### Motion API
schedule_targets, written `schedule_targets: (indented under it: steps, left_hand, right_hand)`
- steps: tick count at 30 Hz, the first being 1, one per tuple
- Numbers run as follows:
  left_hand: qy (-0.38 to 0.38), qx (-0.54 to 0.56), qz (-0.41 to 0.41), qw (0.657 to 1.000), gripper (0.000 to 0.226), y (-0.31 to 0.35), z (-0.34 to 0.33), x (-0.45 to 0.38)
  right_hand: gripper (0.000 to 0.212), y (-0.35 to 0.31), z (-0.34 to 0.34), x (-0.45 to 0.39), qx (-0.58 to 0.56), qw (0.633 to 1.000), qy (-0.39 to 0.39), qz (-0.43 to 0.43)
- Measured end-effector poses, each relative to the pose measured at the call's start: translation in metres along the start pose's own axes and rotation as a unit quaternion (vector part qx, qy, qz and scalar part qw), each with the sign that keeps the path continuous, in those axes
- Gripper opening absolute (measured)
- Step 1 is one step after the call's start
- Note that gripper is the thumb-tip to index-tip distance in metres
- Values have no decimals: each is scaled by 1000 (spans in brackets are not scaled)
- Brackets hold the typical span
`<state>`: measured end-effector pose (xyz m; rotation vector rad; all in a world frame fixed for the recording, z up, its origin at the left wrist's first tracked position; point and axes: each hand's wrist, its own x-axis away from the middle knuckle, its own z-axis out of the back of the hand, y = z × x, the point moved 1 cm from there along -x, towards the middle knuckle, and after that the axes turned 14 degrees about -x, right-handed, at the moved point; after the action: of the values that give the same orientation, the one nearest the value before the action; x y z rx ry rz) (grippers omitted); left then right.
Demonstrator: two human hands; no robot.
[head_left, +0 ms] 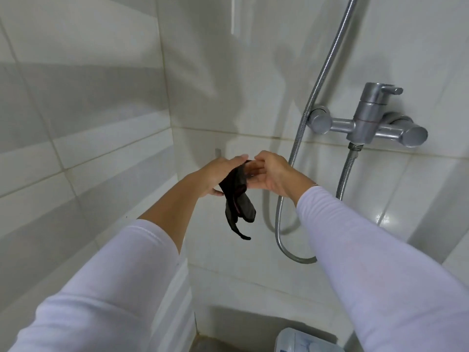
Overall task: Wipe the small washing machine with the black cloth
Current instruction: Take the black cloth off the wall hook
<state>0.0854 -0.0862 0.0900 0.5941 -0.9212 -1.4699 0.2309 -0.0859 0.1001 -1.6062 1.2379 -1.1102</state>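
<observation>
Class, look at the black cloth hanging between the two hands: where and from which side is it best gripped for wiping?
Probably the bunched top of the cloth, where the left hand and right hand already meet it, coming from the sides. The lower part hangs loose and narrows to a thin tail, a poor hold. Gathering it from below would give a wiping pad.

A white washing machine [304,341] is sitting on the floor [210,345] at the near edge. Only its top is showing, close to the tiled corner.

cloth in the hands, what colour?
Black cloth, with a faint reddish seam line; seen in the head view.
</observation>
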Motion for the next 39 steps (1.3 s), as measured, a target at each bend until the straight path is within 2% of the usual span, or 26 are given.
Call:
schedule_targets:
  steps: [2,4,8,10,12,14,16,19,22,25,27,29,32,34,36,39]
  left_hand:
    - [4,-16,-11,1000,67,-1,-6,4]
    - [9,-17,-27,999,68,0,-13,6]
    - [20,-17,-46,999,35,5,-26,9]
    - [14,-7,-46,999,24,7,-30,11]
    - [-10,13,-49,999,18,8,-33,13]
    - [-50,38,-55,996,19,9,-37,16]
    - [-89,75,-64,991,20,11,-43,20]
    - [-135,116,-68,982,18,11,-55,22]
    - [-160,119,-32,979,17,6,-75,20]
    - [-168,127,49,976,19,-2,-103,20]
    - [-214,129,97,963,27,-7,-122,19]
    - [-268,93,104,953,44,-12,-143,17]
    - [-298,51,81,950,75,-18,-178,11]
    - [-313,24,71,947,89,-21,-201,8]
    - [-335,-37,53,940,81,-24,-225,4]
    - [-348,-146,15,926,63,-38,-266,-2]
  right_hand:
    - [43,-7,10,11,-34,999,-24,-22]
    - [50,-13,17,21,-53,996,-46,-46]
    - [54,-19,29,39,-48,994,-78,-64]
    - [51,-19,38,44,-28,998,-50,-34]
    - [39,-13,52,48,26,999,18,18]
    - [24,1,72,49,115,992,43,17]
    - [34,18,88,54,164,986,3,-39]
    - [42,36,101,65,151,985,-47,-75]
    - [41,47,113,72,120,990,-22,-66]
    - [32,57,131,78,72,995,17,-72]
    - [27,63,145,87,60,994,51,-74]
    - [32,70,160,97,60,991,95,-73]
    - [29,86,186,113,38,986,140,-78]
    - [53,101,209,120,16,983,153,-96]
    - [76,119,233,125,9,983,141,-120]
    - [75,153,265,126,40,980,102,-166]
